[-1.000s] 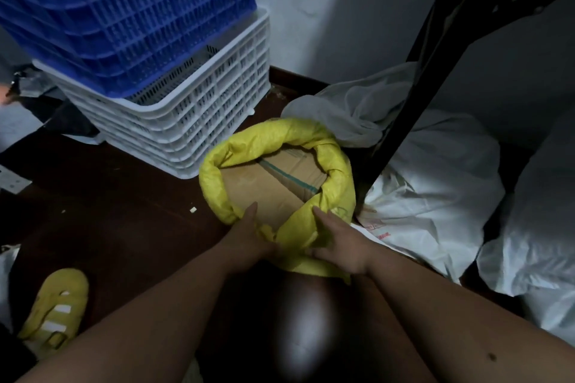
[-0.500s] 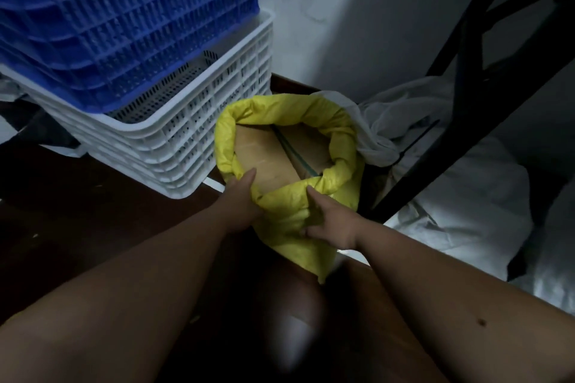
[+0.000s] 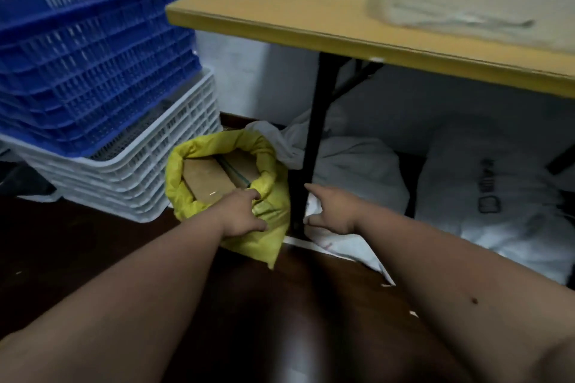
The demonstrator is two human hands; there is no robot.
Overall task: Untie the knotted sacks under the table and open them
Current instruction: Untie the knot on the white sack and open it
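Observation:
A yellow sack (image 3: 267,211) stands open on the floor beside the black table leg (image 3: 314,146), its rim rolled down around brown cardboard boxes (image 3: 208,179). My left hand (image 3: 241,214) grips the sack's near rim, thumb on the outside. My right hand (image 3: 334,211) is off the sack, just right of the leg, with the index finger and thumb stretched out and holding nothing. White sacks lie under the table: one (image 3: 357,165) behind the leg and a larger printed one (image 3: 497,196) at the right.
A yellow-edged table top (image 3: 311,15) spans the upper right, with a clear plastic sheet (image 3: 466,0) on it. Blue crates (image 3: 90,65) sit stacked in white crates (image 3: 149,171) at the left against the wall. Dark wooden floor (image 3: 77,242) lies in front.
My right hand has let go of the yellow sack and moved right past the table leg. The view has pulled back and up, bringing the table top into sight.

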